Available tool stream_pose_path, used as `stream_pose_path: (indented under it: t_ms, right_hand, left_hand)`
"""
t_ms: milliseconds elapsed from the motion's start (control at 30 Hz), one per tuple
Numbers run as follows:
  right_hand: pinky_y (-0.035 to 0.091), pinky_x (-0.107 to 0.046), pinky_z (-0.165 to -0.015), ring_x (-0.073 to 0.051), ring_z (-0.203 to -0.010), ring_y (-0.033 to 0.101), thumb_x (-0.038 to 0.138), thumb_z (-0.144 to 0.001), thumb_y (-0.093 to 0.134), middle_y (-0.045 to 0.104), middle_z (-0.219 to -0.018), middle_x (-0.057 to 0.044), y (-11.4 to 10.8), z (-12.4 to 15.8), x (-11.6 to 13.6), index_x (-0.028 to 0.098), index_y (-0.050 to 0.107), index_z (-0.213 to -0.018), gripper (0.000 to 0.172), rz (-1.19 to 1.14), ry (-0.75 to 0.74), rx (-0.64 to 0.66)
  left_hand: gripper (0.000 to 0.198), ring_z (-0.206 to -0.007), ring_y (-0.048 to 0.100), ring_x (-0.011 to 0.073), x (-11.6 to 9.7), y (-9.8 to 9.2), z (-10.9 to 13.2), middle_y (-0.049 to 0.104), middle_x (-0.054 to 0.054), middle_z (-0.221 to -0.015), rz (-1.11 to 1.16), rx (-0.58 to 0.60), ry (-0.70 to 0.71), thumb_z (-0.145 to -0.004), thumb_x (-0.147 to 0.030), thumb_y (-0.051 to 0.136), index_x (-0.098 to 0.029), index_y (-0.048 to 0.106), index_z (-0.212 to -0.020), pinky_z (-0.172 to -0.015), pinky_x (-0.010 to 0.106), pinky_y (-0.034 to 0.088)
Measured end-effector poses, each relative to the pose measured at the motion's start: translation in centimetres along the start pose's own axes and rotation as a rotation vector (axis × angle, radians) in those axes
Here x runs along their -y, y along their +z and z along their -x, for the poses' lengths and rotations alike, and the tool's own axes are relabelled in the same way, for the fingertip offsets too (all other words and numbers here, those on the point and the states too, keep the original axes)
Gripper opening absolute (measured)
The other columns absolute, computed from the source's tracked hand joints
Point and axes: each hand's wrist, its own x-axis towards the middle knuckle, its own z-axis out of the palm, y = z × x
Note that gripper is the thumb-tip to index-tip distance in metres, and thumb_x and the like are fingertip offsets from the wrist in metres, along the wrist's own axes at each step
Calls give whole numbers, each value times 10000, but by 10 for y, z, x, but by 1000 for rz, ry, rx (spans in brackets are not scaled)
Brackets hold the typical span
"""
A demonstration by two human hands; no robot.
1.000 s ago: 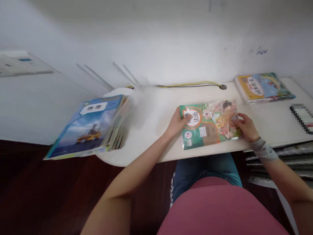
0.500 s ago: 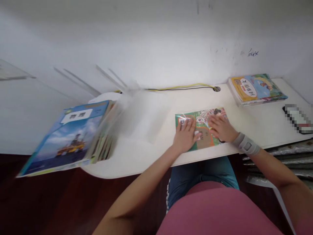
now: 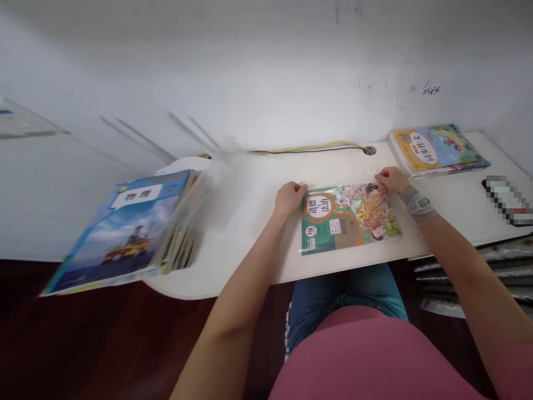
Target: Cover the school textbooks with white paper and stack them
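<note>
A green and orange book (image 3: 347,222) with a glossy clear cover lies on the white desk (image 3: 250,244), close to the front edge. My left hand (image 3: 290,198) is closed, its fingertips pinched at the book's upper left corner. At the upper right corner, my right hand (image 3: 391,180) pinches too, with a grey band on the wrist. Both hands seem to hold the edge of the clear cover, though it is barely visible at the fingertips.
To the left stands a stack of books with a blue one (image 3: 125,239) on top. Another book stack (image 3: 437,150) sits back right, near a phone (image 3: 508,201). Cables (image 3: 308,148) run along the wall. Blurred clear plastic (image 3: 225,189) lies left of centre.
Both hands have lifted off the book's front, where they lay flat, and moved to its two upper corners, fingers now pinched. The book's cover is now uncovered.
</note>
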Motion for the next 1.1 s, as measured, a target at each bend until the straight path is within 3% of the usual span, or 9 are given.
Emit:
stream_pose_path:
  t_ms: [167,300,433,667,800,900,1000,1100]
  right_hand:
    - [409,-269,-665,-174,-732,591,265,-857,495,681,-826,-78,2,3,6,154,596,-880,151,35,-8,-31]
    - [411,-330,-730,-255,-904,595,229,-910,392,655,-978,-163,14,3,18,141,530,-1059,221,212,-12,-128]
    - [414,-342,-743,-281,-990,569,190,-931,323,624,-1050,-195,25,-5,28,122,492,-1117,261,415,-26,-184]
    - [419,-348,-776,-270,-971,575,179,-928,342,634,-1016,-190,31,-17,23,99,489,-1144,273,376,-13,-181]
    - [416,-357,-791,-278,-966,583,169,-922,351,640,-1002,-200,34,-20,19,84,505,-1114,260,367,-36,-184]
    - [413,-357,-793,-280,-966,589,154,-920,343,645,-999,-203,34,-19,20,75,507,-1114,266,365,-47,-186]
    - [412,-358,-781,-277,-944,596,157,-917,347,651,-991,-202,31,-18,20,70,510,-1119,275,345,-45,-186]
    - [411,-354,-755,-265,-893,600,180,-912,370,657,-969,-183,24,-18,17,91,533,-1094,260,312,-22,-152]
  left_hand:
    - [212,-888,624,212,-7,3,-4,696,82,-968,-26,-25,-29,-844,-307,482,-180,618,-946,-752,291,430]
    - [273,-955,625,268,-19,11,-7,693,138,-975,-227,-91,14,-893,-277,390,-166,571,-1065,-802,359,414]
    - [324,-1008,615,291,-28,20,-14,685,184,-998,-419,-122,98,-913,-210,313,-116,511,-1152,-855,395,381]
    - [379,-996,620,283,-29,17,-17,676,183,-1019,-442,-98,77,-915,-185,300,-89,454,-1247,-865,396,388]
    - [532,-1152,537,314,-47,8,-3,567,233,-1252,-526,-75,143,-896,-126,277,-74,297,-1425,-971,485,334]
    - [535,-1322,365,356,-73,15,15,379,239,-1452,-548,-13,249,-919,-193,269,-45,319,-1430,-1066,556,216]
    - [596,-1374,286,358,-91,34,30,329,217,-1492,-446,118,298,-949,-375,242,-22,344,-1417,-1082,550,231]
    - [680,-1412,215,331,-91,54,38,272,198,-1523,-363,87,286,-951,-463,163,-12,275,-1447,-1107,559,191]
